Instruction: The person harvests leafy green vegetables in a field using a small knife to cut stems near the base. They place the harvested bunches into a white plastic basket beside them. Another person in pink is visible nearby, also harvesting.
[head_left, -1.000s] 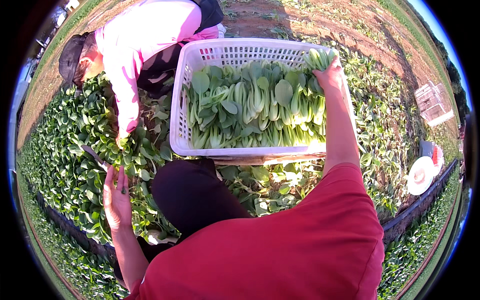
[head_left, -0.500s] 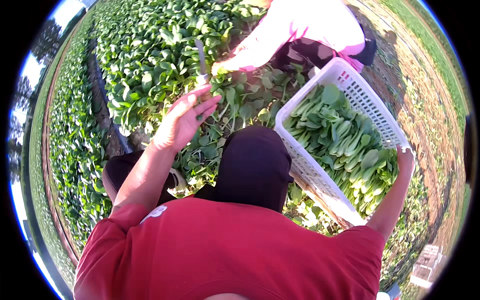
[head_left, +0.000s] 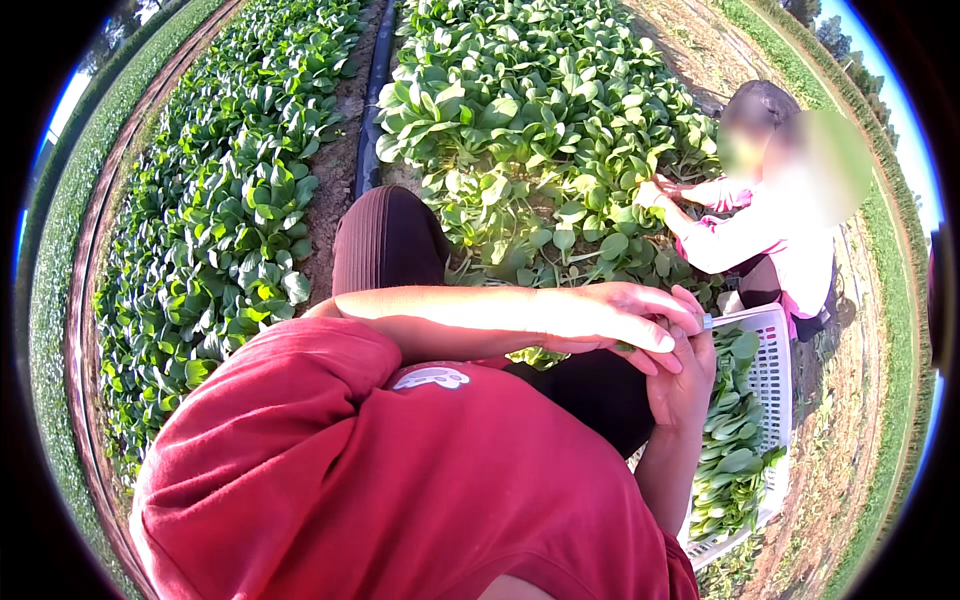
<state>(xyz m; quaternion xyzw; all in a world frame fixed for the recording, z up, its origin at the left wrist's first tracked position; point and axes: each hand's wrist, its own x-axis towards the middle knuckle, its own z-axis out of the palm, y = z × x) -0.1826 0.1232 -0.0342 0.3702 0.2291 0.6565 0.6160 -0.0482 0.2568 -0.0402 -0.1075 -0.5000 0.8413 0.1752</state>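
My left hand (head_left: 625, 318) reaches across my body, and its curled fingers lie over my right hand (head_left: 690, 370). The two hands touch, with their fingers closed together. A small pale grey end of something (head_left: 707, 321) shows beside the fingertips; the rest is hidden, so I cannot tell what it is or which hand holds it. Just beyond and below my right hand stands a white slatted plastic crate (head_left: 778, 375), partly hidden by my arm. Inside it lie cut leafy greens (head_left: 735, 460) with pale stems, stacked in rows.
A co-worker (head_left: 750, 235) in a pale pink top crouches at the right, hands among the growing greens (head_left: 560, 90). Another planted bed (head_left: 230, 210) runs along the left. Between the beds lies a dark hose or strip (head_left: 378, 90). My bent knee (head_left: 390, 235) is in front.
My left hand has swung right from over the bed to meet my right hand, which has left the crate's rim. The knife seen near my left fingers no longer shows clearly. The view has turned.
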